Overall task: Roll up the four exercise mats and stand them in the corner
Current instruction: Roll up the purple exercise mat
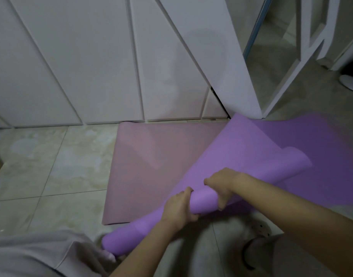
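A purple mat lies partly rolled, its roll running from the lower left up toward the middle, its loose sheet spreading up and right across the floor. Both hands grip the roll: my left hand wraps it from below and the left, my right hand clamps it from above, a short way further right. The roll's near end rests by my knee. Under the purple sheet a pink mat lies flat on the tiles, its far edge against the cupboard base.
White cupboard doors fill the far wall. An open white door and a glass-panelled frame stand at the right. Pale floor tiles spread to the left. A slipper shows near my right leg.
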Motion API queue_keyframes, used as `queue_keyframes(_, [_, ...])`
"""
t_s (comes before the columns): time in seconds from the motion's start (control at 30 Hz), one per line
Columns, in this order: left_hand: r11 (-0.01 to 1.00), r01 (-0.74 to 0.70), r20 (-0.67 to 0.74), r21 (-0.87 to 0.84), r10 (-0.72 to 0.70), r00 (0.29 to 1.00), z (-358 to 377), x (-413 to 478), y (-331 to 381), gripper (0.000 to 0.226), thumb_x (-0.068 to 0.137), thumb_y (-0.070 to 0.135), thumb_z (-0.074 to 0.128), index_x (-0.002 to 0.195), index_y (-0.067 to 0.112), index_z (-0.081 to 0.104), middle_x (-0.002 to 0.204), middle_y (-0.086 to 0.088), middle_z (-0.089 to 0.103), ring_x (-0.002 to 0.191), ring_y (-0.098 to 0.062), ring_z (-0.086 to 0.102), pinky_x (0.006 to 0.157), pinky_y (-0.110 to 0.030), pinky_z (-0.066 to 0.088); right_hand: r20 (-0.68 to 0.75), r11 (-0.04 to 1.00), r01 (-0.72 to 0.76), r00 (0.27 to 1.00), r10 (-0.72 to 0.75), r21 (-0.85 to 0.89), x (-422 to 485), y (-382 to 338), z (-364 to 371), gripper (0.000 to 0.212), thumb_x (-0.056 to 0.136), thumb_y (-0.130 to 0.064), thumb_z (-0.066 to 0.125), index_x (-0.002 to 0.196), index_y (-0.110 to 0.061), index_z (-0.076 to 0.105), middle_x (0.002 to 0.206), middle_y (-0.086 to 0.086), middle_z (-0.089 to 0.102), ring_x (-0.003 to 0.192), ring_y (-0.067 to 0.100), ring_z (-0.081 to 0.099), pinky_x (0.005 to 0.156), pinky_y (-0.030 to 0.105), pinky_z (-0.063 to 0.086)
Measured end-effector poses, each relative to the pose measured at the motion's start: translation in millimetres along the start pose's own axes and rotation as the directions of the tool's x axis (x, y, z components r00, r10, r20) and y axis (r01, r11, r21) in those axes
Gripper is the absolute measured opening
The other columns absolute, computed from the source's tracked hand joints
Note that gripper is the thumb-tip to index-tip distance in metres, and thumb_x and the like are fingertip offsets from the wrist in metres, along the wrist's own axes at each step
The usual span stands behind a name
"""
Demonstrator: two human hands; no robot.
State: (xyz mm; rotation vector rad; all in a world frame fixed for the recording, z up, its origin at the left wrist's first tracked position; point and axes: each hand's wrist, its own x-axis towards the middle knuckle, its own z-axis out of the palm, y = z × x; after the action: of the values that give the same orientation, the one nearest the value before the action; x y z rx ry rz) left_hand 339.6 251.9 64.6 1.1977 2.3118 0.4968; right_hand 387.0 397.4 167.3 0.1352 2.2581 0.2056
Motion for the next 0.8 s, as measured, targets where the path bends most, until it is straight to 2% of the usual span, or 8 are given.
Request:
queue_keyframes(0.17, [0.997, -0.033, 0.140, -0.071, 0.043, 0.989, -25.4, 17.0, 0.0, 0.077, 0.071, 0.038, 0.079, 0.134, 0.013, 0.043, 0.131, -0.005, 0.055, 0.118, -0.026, 0.052, 0.093, -0.029, 0.040, -0.203, 0.969, -0.079, 0.979, 0.031, -0.236, -5.1, -6.5, 7.7, 0.083, 0.073, -0.028, 0.078, 0.136, -0.008, 0.028, 0.128, 0.014, 0.048, 0.114, 0.029, 0.051, 0.090, 0.037, 0.038])
queue_keyframes(0.27, [0.989, -0.076, 0.241, -0.130, 0.106, 0.965, -39.5, 26.2, -7.9, 0.074, 0.067, 0.038, 0.083, 0.129, 0.014, 0.049, 0.127, -0.002, 0.058, 0.116, -0.022, 0.054, 0.090, -0.023, 0.039, -0.276, 0.962, -0.095, 0.961, 0.021, -0.256, -7.3, -8.9, 11.1, 0.079, 0.074, -0.023, 0.076, 0.135, -0.007, 0.028, 0.126, 0.015, 0.046, 0.111, 0.029, 0.050, 0.087, 0.037, 0.037])
queue_keyframes(0.37, [0.984, -0.088, 0.282, -0.157, 0.130, 0.951, -44.2, 25.9, -7.4, 0.071, 0.069, 0.036, 0.083, 0.127, 0.014, 0.048, 0.126, -0.002, 0.057, 0.112, -0.020, 0.053, 0.085, -0.020, 0.037, -0.264, 0.972, -0.087, 0.964, 0.027, -0.220, -8.6, -6.6, 11.0, 0.078, 0.076, -0.024, 0.075, 0.136, -0.006, 0.028, 0.126, 0.015, 0.048, 0.111, 0.030, 0.052, 0.087, 0.037, 0.038])
queue_keyframes(0.53, [0.988, -0.032, 0.144, -0.153, 0.055, 0.988, -19.9, 12.5, 0.1, 0.079, 0.071, 0.037, 0.078, 0.136, 0.017, 0.038, 0.134, -0.001, 0.051, 0.119, -0.023, 0.050, 0.093, -0.030, 0.040, -0.110, 0.980, -0.033, 0.994, 0.012, -0.196, -6.2, -0.2, -5.7, 0.075, 0.075, -0.027, 0.077, 0.133, -0.005, 0.035, 0.125, 0.013, 0.055, 0.111, 0.031, 0.057, 0.086, 0.034, 0.043])
queue_keyframes(0.63, [0.994, -0.030, -0.034, -0.108, 0.026, 0.999, -4.0, 1.9, 4.9, 0.078, 0.069, 0.041, 0.076, 0.134, 0.019, 0.040, 0.129, -0.001, 0.053, 0.115, -0.025, 0.051, 0.091, -0.032, 0.039, 0.007, 0.985, 0.010, 1.000, -0.009, -0.170, -3.9, 1.4, -19.4, 0.067, 0.074, -0.028, 0.078, 0.128, -0.006, 0.045, 0.124, 0.012, 0.057, 0.110, 0.029, 0.058, 0.085, 0.033, 0.044])
queue_keyframes(0.7, [0.998, -0.051, -0.180, -0.036, 0.044, 0.983, 7.1, -5.1, 7.5, 0.079, 0.059, 0.044, 0.076, 0.127, 0.019, 0.044, 0.113, -0.002, 0.061, 0.098, -0.026, 0.060, 0.083, -0.028, 0.038, 0.087, 0.987, 0.031, 0.996, -0.017, -0.155, -1.2, 1.6, -26.3, 0.055, 0.073, -0.030, 0.078, 0.118, -0.008, 0.056, 0.115, 0.010, 0.062, 0.102, 0.027, 0.060, 0.079, 0.030, 0.044])
queue_keyframes(0.77, [0.998, -0.052, -0.240, 0.017, 0.055, 0.969, 18.1, -11.0, 11.6, 0.089, 0.038, 0.050, 0.079, 0.115, 0.019, 0.046, 0.090, 0.001, 0.064, 0.073, -0.023, 0.062, 0.072, -0.028, 0.034, 0.138, 0.991, 0.037, 0.990, -0.019, -0.128, 0.5, 1.5, -29.2, 0.039, 0.071, -0.032, 0.077, 0.098, -0.009, 0.060, 0.095, 0.006, 0.063, 0.086, 0.025, 0.058, 0.070, 0.026, 0.044])
queue_keyframes(0.8, [0.998, -0.046, -0.263, 0.046, 0.057, 0.963, 23.4, -12.9, 14.3, 0.094, 0.032, 0.051, 0.080, 0.112, 0.019, 0.046, 0.085, 0.002, 0.062, 0.068, -0.021, 0.061, 0.070, -0.029, 0.032, 0.159, 0.993, 0.039, 0.987, -0.022, -0.108, 1.0, 1.7, -29.2, 0.036, 0.071, -0.034, 0.078, 0.091, -0.011, 0.059, 0.089, 0.004, 0.061, 0.081, 0.024, 0.056, 0.068, 0.026, 0.044])
